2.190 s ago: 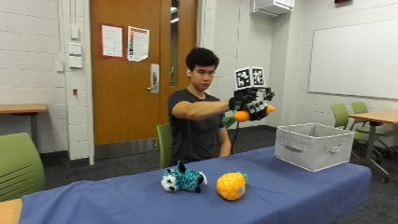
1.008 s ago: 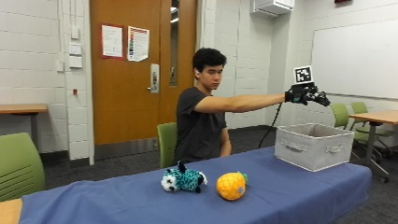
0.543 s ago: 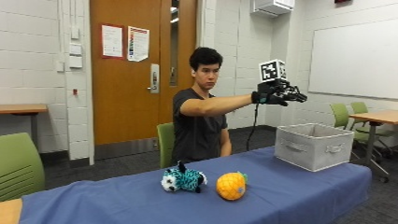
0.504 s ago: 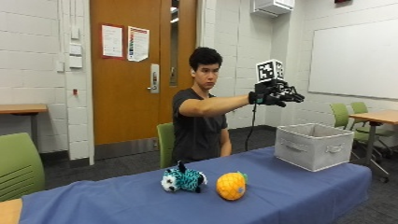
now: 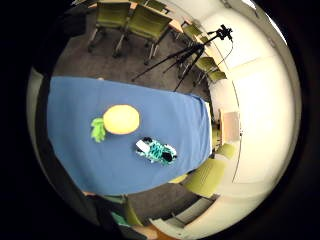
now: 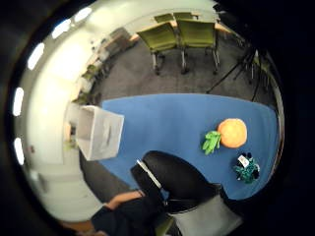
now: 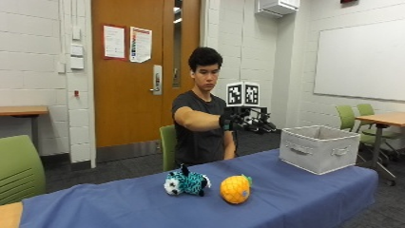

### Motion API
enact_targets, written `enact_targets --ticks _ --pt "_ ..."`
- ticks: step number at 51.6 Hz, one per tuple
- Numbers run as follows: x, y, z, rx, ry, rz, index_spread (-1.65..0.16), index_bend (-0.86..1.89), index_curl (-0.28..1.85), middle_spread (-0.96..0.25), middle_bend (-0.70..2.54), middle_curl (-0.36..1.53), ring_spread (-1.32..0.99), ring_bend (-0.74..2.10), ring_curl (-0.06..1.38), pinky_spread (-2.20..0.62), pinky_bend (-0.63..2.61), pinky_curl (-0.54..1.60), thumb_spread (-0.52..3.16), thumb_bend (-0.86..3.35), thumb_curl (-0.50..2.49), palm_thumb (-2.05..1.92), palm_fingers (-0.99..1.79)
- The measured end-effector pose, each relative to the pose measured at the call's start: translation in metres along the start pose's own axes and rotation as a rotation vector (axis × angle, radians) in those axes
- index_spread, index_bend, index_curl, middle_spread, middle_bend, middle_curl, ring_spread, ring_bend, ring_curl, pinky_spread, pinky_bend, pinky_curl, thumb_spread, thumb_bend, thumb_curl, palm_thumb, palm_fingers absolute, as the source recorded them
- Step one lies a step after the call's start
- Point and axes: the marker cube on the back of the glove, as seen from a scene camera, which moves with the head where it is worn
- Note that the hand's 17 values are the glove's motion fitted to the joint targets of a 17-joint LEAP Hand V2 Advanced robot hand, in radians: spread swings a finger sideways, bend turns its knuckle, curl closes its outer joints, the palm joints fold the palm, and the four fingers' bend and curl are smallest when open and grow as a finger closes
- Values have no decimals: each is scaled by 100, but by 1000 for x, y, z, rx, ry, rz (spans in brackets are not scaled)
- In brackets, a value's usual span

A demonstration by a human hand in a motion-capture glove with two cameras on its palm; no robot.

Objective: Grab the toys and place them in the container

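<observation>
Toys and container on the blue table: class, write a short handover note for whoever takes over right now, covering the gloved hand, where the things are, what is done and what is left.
Right hand: raised in the air above the table, nothing seen in its grip; whether the fingers are curled cannot be told.
Striped plush toy and pineapple toy: side by side on the blue cloth, untouched.
Container: on the table's far end, apart from the toys; its inside is not clearly visible.
Done: neither of these two toys is in.
Left: pick up each toy and put it in the container.
</observation>
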Motion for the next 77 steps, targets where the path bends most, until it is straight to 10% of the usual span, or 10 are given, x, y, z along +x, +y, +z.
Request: enact_targets --ticks 44,54,77 --pt "57 17 193 -326 -130 102 -26 17 42 -18 26 41 -45 35 23 -17 65 34 95 -8 20 -10 -4" --pt "58 24 191 -339 -142 132 -34 70 55 -20 9 33 -44 16 19 -10 70 35 97 -2 24 0 19" --pt "48 29 166 -285 7 175 -31 46 67 -29 32 40 -52 76 35 -29 77 36 121 23 41 55 81"
